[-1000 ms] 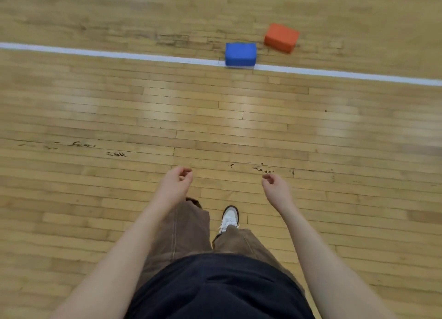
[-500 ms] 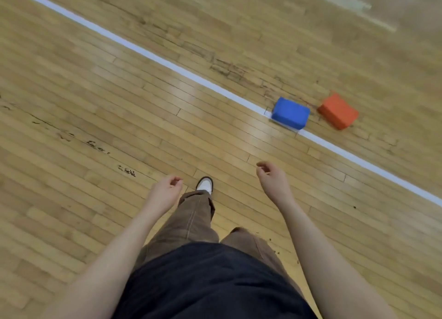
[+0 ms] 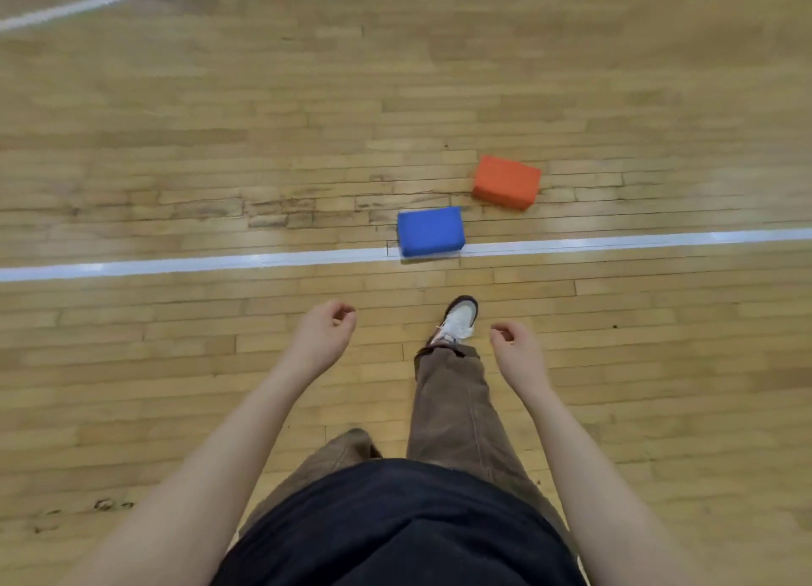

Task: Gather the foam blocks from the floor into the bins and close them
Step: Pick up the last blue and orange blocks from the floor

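**Approach step: two blocks ahead, nothing in hand**

Going left to right from my remote seat:

- White painted line [image 3: 175,265] runs 9 to 3 o'clock across the pale wooden plank floor [image 3: 219,102].
- Left hand [image 3: 323,337]: held out at about 11 o'clock from the body, fingers loosely curled, holding nothing.
- Blue rectangular foam block [image 3: 430,232]: lying flat at 12 o'clock, near edge sitting on the white line.
- White sneaker [image 3: 459,322] at the end of a brown trouser leg: planted just short of the line, pointing at the blue block.
- Orange rectangular foam block [image 3: 506,182]: at roughly 1 o'clock, just beyond the blue one, turned at an angle, small gap between them.
- Right hand [image 3: 518,346]: at about 1 o'clock, fingers loosely curled, also empty.

No bins in view, so I can't say where they are.

My read: this is the walk-up to a pickup. Next move needs a bend or crouch, one hand per block seems feasible given how near they sit. Foam should squeeze easily; a light grip across the short sides ought to do.
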